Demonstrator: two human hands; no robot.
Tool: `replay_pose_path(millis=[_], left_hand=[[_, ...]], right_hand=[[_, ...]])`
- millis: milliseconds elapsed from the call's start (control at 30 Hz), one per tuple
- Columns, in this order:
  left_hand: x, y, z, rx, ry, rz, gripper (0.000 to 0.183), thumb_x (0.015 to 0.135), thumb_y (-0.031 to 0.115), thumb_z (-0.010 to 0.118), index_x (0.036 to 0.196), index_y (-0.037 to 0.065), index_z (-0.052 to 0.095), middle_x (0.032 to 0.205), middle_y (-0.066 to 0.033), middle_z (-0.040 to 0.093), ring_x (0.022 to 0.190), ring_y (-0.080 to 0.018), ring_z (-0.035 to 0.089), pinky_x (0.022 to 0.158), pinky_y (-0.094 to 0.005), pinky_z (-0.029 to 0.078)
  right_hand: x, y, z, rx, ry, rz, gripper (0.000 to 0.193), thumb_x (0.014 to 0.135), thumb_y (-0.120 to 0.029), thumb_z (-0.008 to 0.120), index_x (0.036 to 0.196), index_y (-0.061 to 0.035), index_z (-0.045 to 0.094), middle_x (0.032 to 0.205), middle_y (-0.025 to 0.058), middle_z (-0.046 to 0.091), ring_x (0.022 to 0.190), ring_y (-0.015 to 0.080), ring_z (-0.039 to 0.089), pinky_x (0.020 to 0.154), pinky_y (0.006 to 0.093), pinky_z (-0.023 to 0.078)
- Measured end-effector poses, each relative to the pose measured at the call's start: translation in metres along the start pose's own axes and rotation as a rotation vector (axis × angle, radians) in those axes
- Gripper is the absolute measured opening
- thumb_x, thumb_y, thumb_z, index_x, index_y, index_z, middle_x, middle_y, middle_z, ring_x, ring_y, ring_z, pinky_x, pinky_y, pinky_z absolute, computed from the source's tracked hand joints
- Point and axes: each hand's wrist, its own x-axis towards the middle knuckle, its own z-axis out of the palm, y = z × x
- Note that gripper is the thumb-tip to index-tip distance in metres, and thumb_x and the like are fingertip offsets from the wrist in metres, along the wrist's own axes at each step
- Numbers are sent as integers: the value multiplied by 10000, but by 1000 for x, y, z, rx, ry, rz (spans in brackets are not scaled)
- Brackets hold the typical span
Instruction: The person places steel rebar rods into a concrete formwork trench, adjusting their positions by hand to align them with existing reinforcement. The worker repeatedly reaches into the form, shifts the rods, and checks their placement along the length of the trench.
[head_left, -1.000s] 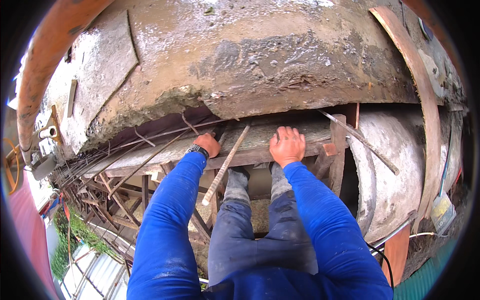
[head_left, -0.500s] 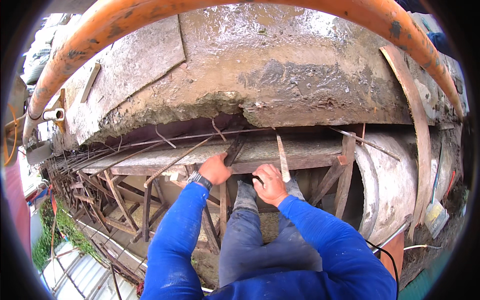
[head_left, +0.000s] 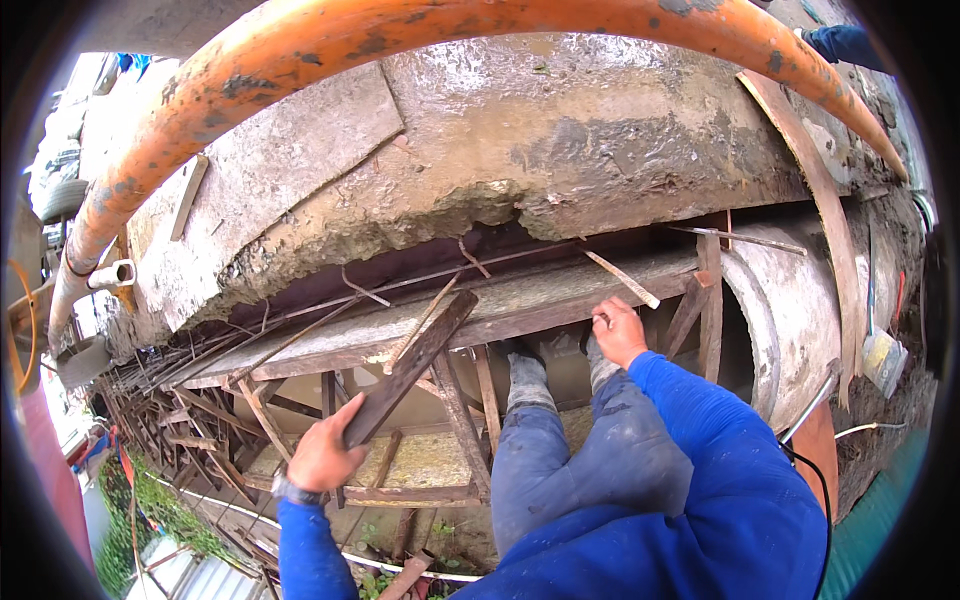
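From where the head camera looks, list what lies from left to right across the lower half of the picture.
Rebar and timber framework → left hand gripping a dark wooden plank → trouser legs with boots → right hand on the horizontal timber beam → round concrete opening.

A weathered wooden beam (head_left: 540,300) carries bent rusty rebar rods (head_left: 420,322).

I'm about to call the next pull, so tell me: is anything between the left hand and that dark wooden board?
Nothing visible. The left hand already grips the lower end of the dark board, which slants up to the long plank. Bent metal rods lie beside the board's upper end. The right hand rests on the plank.
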Motion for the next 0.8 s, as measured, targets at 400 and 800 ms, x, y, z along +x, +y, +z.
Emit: replay_pose_path(millis=[400, 800], left_hand=[[-33, -10, -67, -148, 171, 20, 802, 790, 63, 784, 1546, -39, 536, 1332, -296, 719, 1263, -390, 711, 1112, -393, 513], [165, 26, -63, 170, 278, 184, 634, 805, 214, 813, 1363, -57, 684, 1271, -293, 737, 1161, -441, 723, 1044, -464, 564]], right_hand=[[71, -25, 105, -304, -64, 17, 135, 893, -217, 692, 970, -107, 710, 1101, 91, 703, 1182, 333, 628, 1004, 521, 494], [68, -32, 128, -415, 63, 34, 252, 908, -323, 647, 1038, -120, 722, 1121, 78, 749, 1166, 311, 654, 997, 511, 493]])
